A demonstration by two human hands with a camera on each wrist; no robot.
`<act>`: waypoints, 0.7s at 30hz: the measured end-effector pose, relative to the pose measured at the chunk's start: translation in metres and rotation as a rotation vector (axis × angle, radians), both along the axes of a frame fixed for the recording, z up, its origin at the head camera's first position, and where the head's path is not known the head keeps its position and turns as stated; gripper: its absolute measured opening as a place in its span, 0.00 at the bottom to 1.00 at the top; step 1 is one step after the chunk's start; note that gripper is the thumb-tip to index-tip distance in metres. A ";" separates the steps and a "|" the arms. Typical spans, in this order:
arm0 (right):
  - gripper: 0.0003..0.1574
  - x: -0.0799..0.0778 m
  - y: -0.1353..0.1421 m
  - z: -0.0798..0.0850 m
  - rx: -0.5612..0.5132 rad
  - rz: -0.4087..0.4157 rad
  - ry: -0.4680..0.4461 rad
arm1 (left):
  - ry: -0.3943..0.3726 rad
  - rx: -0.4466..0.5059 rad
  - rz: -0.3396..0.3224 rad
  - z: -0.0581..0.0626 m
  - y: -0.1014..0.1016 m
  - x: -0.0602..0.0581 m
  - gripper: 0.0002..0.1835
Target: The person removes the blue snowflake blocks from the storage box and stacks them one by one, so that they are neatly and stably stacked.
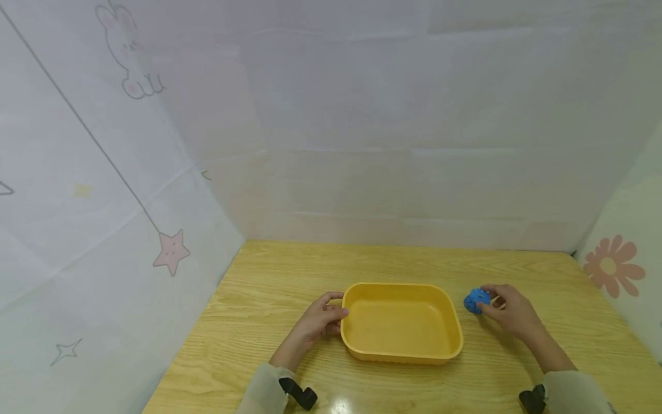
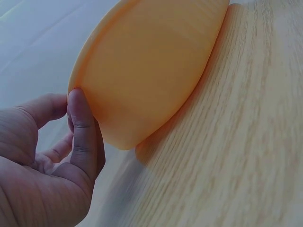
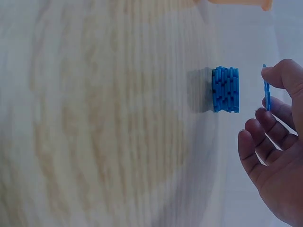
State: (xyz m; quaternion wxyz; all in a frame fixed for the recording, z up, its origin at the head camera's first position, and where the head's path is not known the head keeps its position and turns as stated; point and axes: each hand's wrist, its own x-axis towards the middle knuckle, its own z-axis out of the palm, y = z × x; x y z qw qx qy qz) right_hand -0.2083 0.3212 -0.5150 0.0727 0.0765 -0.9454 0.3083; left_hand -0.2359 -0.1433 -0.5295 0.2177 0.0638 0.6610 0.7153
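Observation:
A yellow plastic basin [image 1: 400,322] with rounded corners sits on the table. My left hand [image 1: 322,319] pinches its left rim; in the left wrist view the thumb and fingers hold the basin wall [image 2: 151,71] at the edge. To the right of the basin, my right hand [image 1: 512,313] pinches a thin blue notched piece [image 3: 267,87], seen edge-on in the right wrist view. Apart from it, a stack of similar blue pieces [image 3: 226,89] stands on the table beneath the hand. In the head view the held piece and the stack overlap.
The wood-grain table [image 1: 289,264] is bounded at the back and sides by pale printed cloth [image 1: 331,144]. A black strap device is on each wrist, the left one [image 1: 299,394] close to the table's near side.

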 end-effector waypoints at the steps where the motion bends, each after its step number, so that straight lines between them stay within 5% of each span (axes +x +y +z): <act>1: 0.28 -0.001 0.001 -0.001 -0.002 0.003 -0.001 | -0.001 0.000 0.001 0.000 0.000 0.000 0.31; 21: 0.28 -0.004 -0.002 -0.008 0.033 -0.013 -0.025 | -0.008 0.023 0.001 -0.004 -0.001 -0.001 0.31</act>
